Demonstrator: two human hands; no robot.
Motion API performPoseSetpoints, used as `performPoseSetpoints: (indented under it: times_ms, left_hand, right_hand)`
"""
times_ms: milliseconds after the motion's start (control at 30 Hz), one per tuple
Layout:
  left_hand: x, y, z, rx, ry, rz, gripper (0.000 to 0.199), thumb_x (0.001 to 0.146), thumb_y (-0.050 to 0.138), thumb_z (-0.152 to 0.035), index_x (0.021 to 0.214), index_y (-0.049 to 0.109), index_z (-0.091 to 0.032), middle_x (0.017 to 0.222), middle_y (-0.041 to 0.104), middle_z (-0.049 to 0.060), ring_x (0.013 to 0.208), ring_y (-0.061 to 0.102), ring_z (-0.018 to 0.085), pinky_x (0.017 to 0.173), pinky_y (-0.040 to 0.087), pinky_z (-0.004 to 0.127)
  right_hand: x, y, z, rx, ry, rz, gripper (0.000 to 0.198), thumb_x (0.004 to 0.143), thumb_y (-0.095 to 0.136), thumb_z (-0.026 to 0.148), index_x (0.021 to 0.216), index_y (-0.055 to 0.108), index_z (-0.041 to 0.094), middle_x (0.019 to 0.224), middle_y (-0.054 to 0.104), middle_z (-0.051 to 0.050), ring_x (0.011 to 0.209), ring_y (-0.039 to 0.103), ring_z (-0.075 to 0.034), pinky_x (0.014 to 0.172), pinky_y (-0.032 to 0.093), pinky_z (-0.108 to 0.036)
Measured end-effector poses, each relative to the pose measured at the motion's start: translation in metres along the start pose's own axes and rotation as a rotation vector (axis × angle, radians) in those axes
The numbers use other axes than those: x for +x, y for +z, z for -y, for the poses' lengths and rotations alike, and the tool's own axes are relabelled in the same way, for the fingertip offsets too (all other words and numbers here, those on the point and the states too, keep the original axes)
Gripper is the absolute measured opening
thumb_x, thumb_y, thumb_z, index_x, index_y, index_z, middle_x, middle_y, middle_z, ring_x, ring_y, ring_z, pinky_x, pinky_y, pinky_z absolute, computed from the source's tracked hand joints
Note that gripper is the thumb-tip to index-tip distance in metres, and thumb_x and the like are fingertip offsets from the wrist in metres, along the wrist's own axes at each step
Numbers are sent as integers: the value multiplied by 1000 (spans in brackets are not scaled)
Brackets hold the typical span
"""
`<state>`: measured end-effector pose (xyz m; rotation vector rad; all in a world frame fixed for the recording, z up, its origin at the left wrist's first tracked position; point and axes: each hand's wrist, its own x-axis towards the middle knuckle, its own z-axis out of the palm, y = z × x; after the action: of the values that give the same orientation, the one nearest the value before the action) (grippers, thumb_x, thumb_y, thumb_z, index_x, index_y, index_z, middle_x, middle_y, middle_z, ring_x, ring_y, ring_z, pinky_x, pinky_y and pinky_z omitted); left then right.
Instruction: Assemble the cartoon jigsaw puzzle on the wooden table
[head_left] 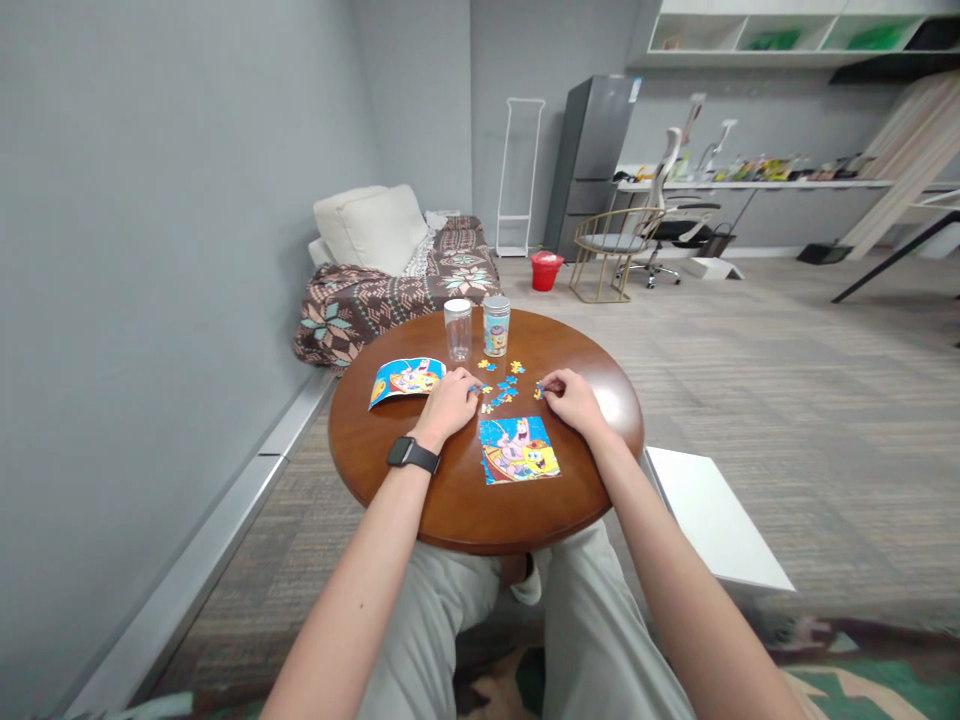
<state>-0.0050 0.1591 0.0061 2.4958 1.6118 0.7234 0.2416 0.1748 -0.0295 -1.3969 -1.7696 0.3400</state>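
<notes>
My left hand (451,398), with a black watch at the wrist, rests on the table with curled fingers. Its fingertips close on a small blue jigsaw piece (474,388). Across the loose pieces, my right hand (571,399) pinches another jigsaw piece (538,392), which shows yellow and blue. Between the hands lie several loose jigsaw pieces (507,385) in blue and yellow. Nearer to me sits a joined cartoon puzzle (519,450), with a pink figure and a yellow one in a boat. A curved picture sheet (405,380) with the same scene lies left of my left hand.
A clear jar (458,335) with a white lid and a printed canister (496,328) stand at the back of the round wooden table (457,510). A covered couch (390,290) is behind it. A white box (712,515) stands at the right, beside the table.
</notes>
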Motion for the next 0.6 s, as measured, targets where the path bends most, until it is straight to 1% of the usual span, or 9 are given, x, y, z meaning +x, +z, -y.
performPoseSetpoints:
  times_ms: [133,233,267,333,400,433,500,567,600]
  left_hand:
    - [1,0,-1,-43,49,23,31,85,43,-9,98,69,-18,110,67,6,104,59,21,97,44,35]
    - [0,-4,-5,-38,35,30,28,84,45,-10,96,68,-20,113,67,5,108,58,22,101,41,38]
    - [-1,-5,-6,-24,5,0,27,84,45,-11,96,68,-20,114,67,5,110,57,22,105,38,41]
    - [-3,-5,-9,24,-100,-100,26,84,47,-12,99,66,-21,121,64,7,119,52,25,113,25,49]
    - [-5,-3,-10,60,-237,-161,26,86,49,-17,106,64,-19,130,58,12,128,44,30,114,16,58]
    - [-5,-2,-10,61,-296,-145,26,87,48,-20,109,63,-18,133,55,14,131,41,32,113,15,60]
    - [-6,2,-8,43,-367,-45,31,90,46,-29,113,61,-15,136,51,19,133,38,35,111,19,62]
    - [-7,5,-7,40,-381,34,36,91,43,-34,116,59,-13,139,48,20,135,36,36,110,21,63]
    - [-7,5,-6,50,-377,47,37,92,42,-36,117,59,-13,140,47,21,135,34,36,110,20,63]
  right_hand:
    - [-1,-2,3,-35,-49,16,13,71,58,13,78,66,20,84,68,-4,80,63,-19,81,52,-34]
    - [0,-3,5,-50,-50,37,9,74,60,18,76,68,21,83,68,-4,81,63,-20,81,51,-36]
    - [0,-3,6,-51,-48,40,8,75,60,20,75,68,21,83,68,-4,81,63,-20,81,51,-36]
    - [1,-3,6,-52,-47,46,7,75,61,22,74,68,21,82,68,-4,81,62,-20,81,51,-36]
    - [1,-3,5,-54,-46,52,8,75,61,23,74,68,21,82,67,-4,79,62,-20,80,51,-36]
    - [1,-2,5,-58,-42,51,8,75,60,23,75,68,21,82,67,-4,78,62,-19,80,50,-36]
    - [2,-2,4,-63,-35,49,10,76,59,24,74,68,20,82,67,-5,77,61,-19,79,50,-35]
    - [2,-3,4,-66,-26,46,11,76,57,24,75,67,20,82,67,-5,77,62,-19,78,50,-35]
    - [2,-3,4,-67,-21,46,11,76,57,24,75,67,20,82,68,-6,77,62,-20,78,51,-35]
